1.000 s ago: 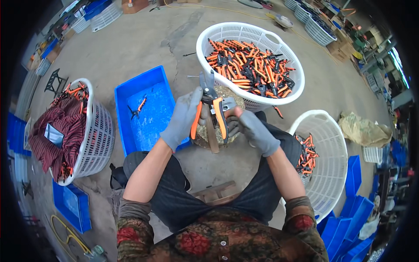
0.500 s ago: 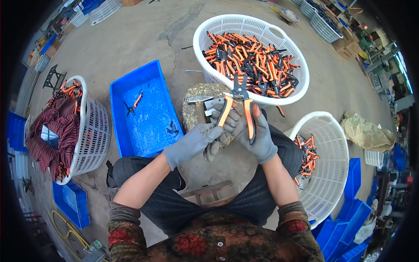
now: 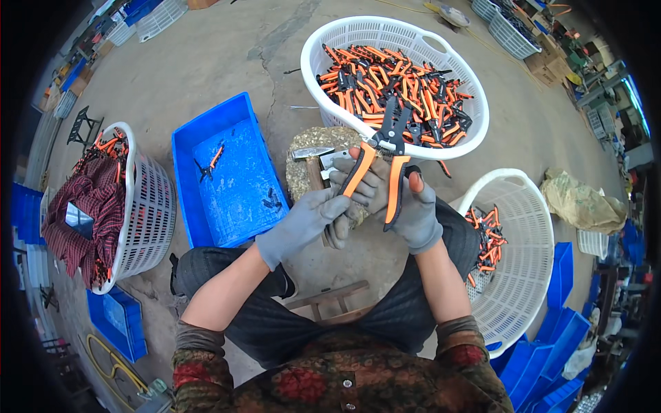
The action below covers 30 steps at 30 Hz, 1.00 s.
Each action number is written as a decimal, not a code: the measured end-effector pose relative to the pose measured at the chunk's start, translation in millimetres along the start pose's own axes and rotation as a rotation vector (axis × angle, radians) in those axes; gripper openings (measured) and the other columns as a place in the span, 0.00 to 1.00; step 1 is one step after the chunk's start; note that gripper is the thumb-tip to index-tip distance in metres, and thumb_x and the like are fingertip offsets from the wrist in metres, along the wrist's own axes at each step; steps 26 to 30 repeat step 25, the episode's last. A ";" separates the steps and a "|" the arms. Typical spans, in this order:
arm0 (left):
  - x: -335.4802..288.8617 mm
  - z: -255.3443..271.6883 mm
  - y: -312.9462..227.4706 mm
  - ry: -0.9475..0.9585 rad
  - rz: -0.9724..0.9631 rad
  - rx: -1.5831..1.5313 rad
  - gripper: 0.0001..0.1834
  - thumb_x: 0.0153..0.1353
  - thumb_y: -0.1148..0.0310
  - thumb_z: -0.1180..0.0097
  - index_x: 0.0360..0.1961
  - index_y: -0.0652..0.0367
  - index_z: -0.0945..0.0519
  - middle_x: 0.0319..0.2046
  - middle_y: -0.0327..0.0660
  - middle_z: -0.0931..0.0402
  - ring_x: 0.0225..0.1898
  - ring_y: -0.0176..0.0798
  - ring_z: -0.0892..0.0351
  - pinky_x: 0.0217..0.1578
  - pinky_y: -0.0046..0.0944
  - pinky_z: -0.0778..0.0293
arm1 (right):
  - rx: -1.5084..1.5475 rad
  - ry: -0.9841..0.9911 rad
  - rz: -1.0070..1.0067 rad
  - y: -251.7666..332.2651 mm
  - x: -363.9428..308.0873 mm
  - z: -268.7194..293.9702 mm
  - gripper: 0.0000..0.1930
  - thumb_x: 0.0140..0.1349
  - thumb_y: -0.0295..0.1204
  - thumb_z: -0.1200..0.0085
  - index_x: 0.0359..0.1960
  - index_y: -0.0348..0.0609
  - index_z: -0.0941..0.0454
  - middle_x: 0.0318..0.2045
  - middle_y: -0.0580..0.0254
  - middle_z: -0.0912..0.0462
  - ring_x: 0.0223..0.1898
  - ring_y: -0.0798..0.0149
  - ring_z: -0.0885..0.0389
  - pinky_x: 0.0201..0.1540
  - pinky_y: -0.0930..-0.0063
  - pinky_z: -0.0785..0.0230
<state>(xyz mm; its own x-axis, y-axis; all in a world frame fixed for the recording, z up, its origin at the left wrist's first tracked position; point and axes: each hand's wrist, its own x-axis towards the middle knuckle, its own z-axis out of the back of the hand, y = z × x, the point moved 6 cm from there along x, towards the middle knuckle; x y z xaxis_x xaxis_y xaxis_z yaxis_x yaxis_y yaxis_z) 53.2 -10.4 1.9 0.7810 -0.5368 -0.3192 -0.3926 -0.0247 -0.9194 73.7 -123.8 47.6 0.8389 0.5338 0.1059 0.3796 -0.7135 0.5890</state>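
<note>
A pair of wire strippers (image 3: 395, 138) with a black head and orange-and-black handles is held up in front of me, jaws pointing away and handles spread. My left hand (image 3: 303, 221), in a grey glove, pinches the lower end of the left handle. My right hand (image 3: 418, 219), gloved too with bare fingertips showing, is wrapped behind the tool, its thumb beside the right handle. Below my hands stands a rough stone block (image 3: 300, 180). A hammer (image 3: 314, 164) and a metal piece (image 3: 330, 160) lie on it, partly hidden by my gloves.
Ahead is a white basket (image 3: 482, 131) heaped with similar tools. Another white basket (image 3: 516, 275) at right holds fewer. A blue tray (image 3: 234, 199) at left contains one tool and small black pieces. Far left, a checked cloth (image 3: 86, 213) covers a basket (image 3: 148, 213) of tools.
The wire strippers have tilted, their head swinging a little to the right and appearing larger. Both hands keep their hold. The view has shifted slightly.
</note>
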 end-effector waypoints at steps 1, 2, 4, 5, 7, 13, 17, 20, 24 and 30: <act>0.2 2.4 3.2 0.002 0.008 -0.002 0.19 0.65 0.55 0.56 0.36 0.63 0.25 0.16 0.37 0.27 0.18 0.31 0.24 0.20 0.27 0.29 | 0.023 -0.037 -0.035 -4.2 0.3 1.6 0.32 0.61 0.46 0.53 0.59 0.35 0.41 0.48 0.54 0.28 0.48 0.59 0.27 0.52 0.68 0.36; 0.3 4.5 6.5 0.004 0.016 -0.005 0.19 0.65 0.55 0.55 0.36 0.63 0.25 0.17 0.37 0.26 0.18 0.31 0.24 0.20 0.27 0.29 | 0.047 -0.074 -0.071 -9.0 0.3 3.6 0.32 0.62 0.46 0.53 0.59 0.34 0.41 0.46 0.54 0.27 0.46 0.59 0.27 0.51 0.69 0.35; -1.5 3.3 7.4 0.002 0.021 -0.007 0.19 0.65 0.55 0.55 0.37 0.63 0.25 0.17 0.37 0.26 0.18 0.31 0.24 0.20 0.27 0.29 | 0.068 -0.107 -0.108 -17.6 -2.2 11.2 0.31 0.62 0.46 0.53 0.59 0.34 0.41 0.45 0.54 0.26 0.45 0.60 0.26 0.49 0.70 0.34; -2.0 -2.6 9.0 0.036 0.053 0.055 0.19 0.64 0.55 0.54 0.38 0.63 0.25 0.18 0.37 0.26 0.19 0.31 0.24 0.21 0.27 0.29 | -0.001 -0.155 -0.135 -26.6 -5.3 25.9 0.33 0.61 0.47 0.53 0.60 0.33 0.42 0.46 0.53 0.26 0.46 0.59 0.26 0.50 0.69 0.34; -3.9 -12.7 11.1 0.103 0.118 0.179 0.19 0.64 0.55 0.52 0.40 0.64 0.25 0.19 0.37 0.25 0.20 0.30 0.23 0.21 0.26 0.28 | -0.138 -0.252 -0.189 -38.4 -11.9 50.4 0.37 0.60 0.49 0.52 0.61 0.31 0.44 0.47 0.50 0.26 0.48 0.57 0.26 0.52 0.68 0.35; -3.9 19.7 -23.0 0.094 0.050 0.237 0.23 0.58 0.63 0.47 0.50 0.68 0.32 0.33 0.41 0.24 0.35 0.34 0.22 0.36 0.31 0.26 | -0.277 -0.189 -0.250 -22.3 -13.2 28.8 0.30 0.60 0.46 0.52 0.55 0.32 0.38 0.42 0.52 0.25 0.44 0.59 0.25 0.48 0.67 0.33; -6.5 27.6 -41.5 0.065 -0.212 0.083 0.34 0.54 0.64 0.43 0.60 0.67 0.40 0.49 0.44 0.31 0.50 0.36 0.29 0.50 0.35 0.33 | -0.087 -0.062 -0.229 -22.5 -9.5 6.7 0.23 0.62 0.42 0.54 0.50 0.35 0.33 0.38 0.56 0.25 0.40 0.62 0.25 0.44 0.69 0.32; -8.4 20.8 -45.6 0.174 -0.207 -0.026 0.42 0.53 0.63 0.41 0.65 0.64 0.48 0.59 0.46 0.39 0.60 0.37 0.39 0.60 0.39 0.43 | -0.060 -0.049 -0.229 -27.4 -10.2 13.3 0.22 0.60 0.41 0.51 0.50 0.36 0.33 0.38 0.57 0.26 0.40 0.61 0.26 0.44 0.67 0.33; -6.1 13.6 -42.1 0.256 -0.143 0.010 0.44 0.53 0.61 0.41 0.66 0.63 0.51 0.61 0.44 0.41 0.63 0.39 0.42 0.63 0.38 0.48 | -0.123 -0.053 -0.385 -50.6 -19.1 30.3 0.35 0.57 0.47 0.48 0.59 0.34 0.40 0.46 0.52 0.25 0.45 0.59 0.25 0.49 0.68 0.33; -4.9 14.9 -39.0 0.232 -0.121 0.017 0.45 0.53 0.60 0.41 0.67 0.62 0.51 0.62 0.44 0.42 0.63 0.39 0.43 0.64 0.38 0.50 | -0.130 -0.034 -0.419 -54.1 -20.5 28.0 0.36 0.57 0.49 0.48 0.60 0.34 0.40 0.46 0.50 0.25 0.44 0.60 0.24 0.49 0.69 0.33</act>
